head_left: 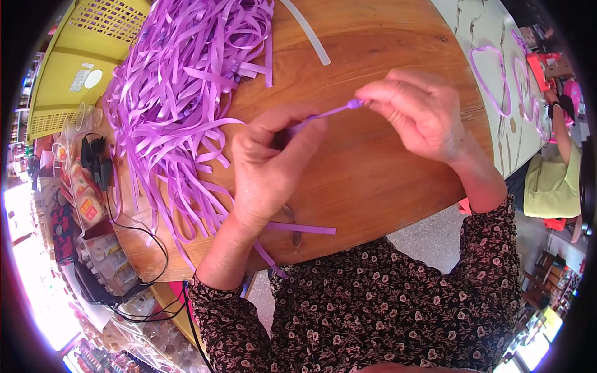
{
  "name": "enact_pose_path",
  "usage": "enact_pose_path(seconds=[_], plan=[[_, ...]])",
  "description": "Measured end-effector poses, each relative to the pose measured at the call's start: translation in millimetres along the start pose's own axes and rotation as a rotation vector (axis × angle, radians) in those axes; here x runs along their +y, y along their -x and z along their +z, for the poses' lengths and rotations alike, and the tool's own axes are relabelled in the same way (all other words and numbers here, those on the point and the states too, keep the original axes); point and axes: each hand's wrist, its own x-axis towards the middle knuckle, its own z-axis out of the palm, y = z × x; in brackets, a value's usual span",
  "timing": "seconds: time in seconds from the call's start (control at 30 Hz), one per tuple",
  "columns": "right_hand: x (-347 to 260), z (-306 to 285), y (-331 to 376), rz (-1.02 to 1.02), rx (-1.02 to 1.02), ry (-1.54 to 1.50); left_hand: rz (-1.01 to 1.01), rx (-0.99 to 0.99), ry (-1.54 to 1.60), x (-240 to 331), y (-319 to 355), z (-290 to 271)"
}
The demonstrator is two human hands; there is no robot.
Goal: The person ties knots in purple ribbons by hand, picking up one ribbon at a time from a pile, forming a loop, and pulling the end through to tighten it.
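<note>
Over the wooden table, my left hand is closed around a purple ribbon, its thumb and forefinger pressed together. The ribbon runs taut and slightly upward to the right, to a small purple knot-like lump. Just past that lump, the thumb and forefinger of my right hand pinch the end; the tip is hidden in the fingers. Ribbon tails hang below my left wrist, and one strip lies on the wood. To the left spreads a large tangled heap of purple ribbons, close beside my left hand.
A yellow perforated basket stands behind the heap. On the wooden table lies a translucent strip. Purple loops rest on a white marbled surface. Black cables hang at left. Another person's arm reaches in at right.
</note>
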Motion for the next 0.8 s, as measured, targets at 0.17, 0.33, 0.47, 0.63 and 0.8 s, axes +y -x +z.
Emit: enact_pose_path(seconds=[0.17, 0.33, 0.47, 0.63, 0.8], plan=[[10.0, -1.9, 6.5, 0.109, -0.092, -0.076, 0.282, -0.064, -0.85, 2.0, -3.9, -27.4], [-7.9, 10.1, -2.5, -0.087, -0.091, -0.099, 0.584, -0.01, -0.658, 0.5, -6.7, 6.7], [-5.6, 14.0, 1.8, -0.051, 0.036, -0.108, 0.182, -0.175, -0.054, -2.1, -8.0, 19.5], [-2.1, 8.8, 6.1, -0.085, -0.015, -0.061, -0.036, -0.144, -0.005, 2.7, -1.8, 20.5], [-4.5, 4.7, 4.0, 0.029, -0.009, -0.209, 0.339, -0.209, -0.571, 12.7, 1.3, -9.3]])
